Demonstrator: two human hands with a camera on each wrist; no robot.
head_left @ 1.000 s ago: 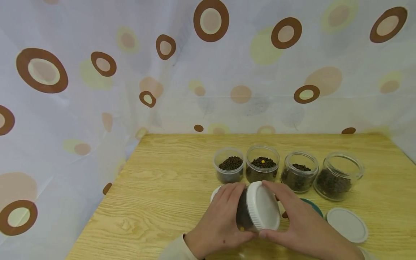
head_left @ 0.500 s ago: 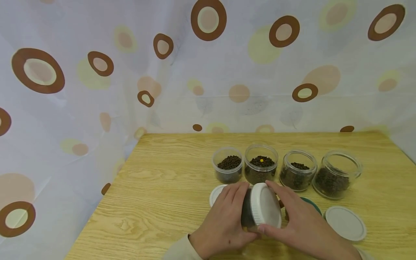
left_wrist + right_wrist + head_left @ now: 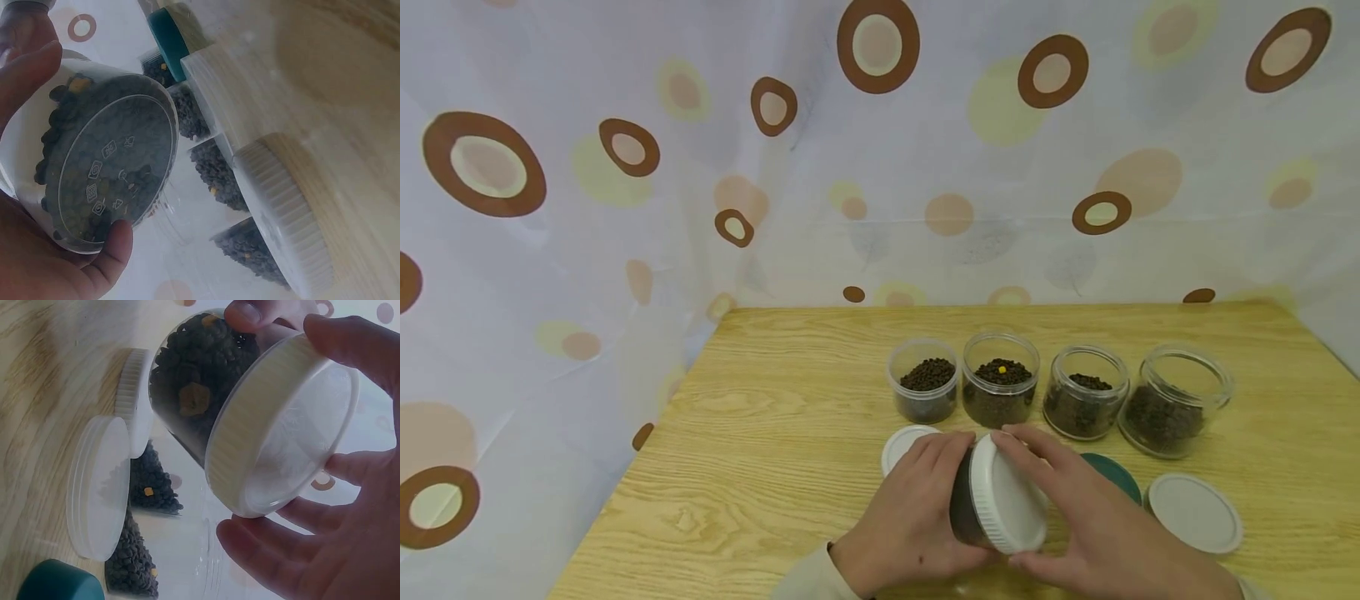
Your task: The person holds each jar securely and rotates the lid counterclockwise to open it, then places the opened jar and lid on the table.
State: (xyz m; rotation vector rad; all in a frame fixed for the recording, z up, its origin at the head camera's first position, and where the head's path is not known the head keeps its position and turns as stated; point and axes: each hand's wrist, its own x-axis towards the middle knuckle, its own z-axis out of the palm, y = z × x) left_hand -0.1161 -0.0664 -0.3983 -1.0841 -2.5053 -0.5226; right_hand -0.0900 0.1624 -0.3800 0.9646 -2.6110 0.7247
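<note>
In the head view a clear plastic jar [image 3: 964, 504] of dark pellets is held tilted above the front of the table, its ribbed white lid [image 3: 1017, 500] facing right. My left hand [image 3: 913, 512] grips the jar body from the left. The left wrist view shows the jar's base [image 3: 119, 169] with marks on it and the thumb on its edge. My right hand [image 3: 1097, 512] holds the lid by its rim, thumb on one side and fingers on the other. The lid sits on the jar's mouth; how tightly cannot be told. A yellowish piece [image 3: 194, 399] shows among the pellets.
Behind the hands stand several uncovered jars in a row, including a left jar [image 3: 925, 400], one with a yellow bit on top [image 3: 1000, 400], and a right jar [image 3: 1163, 417]. Loose lids lie nearer: white [image 3: 904, 446], teal [image 3: 1116, 477] and white at right [image 3: 1195, 512].
My right fingers have shifted their hold around the lid's rim, and more of the teal lid shows. The held jar has turned and dropped slightly. My left hand keeps its grip.
</note>
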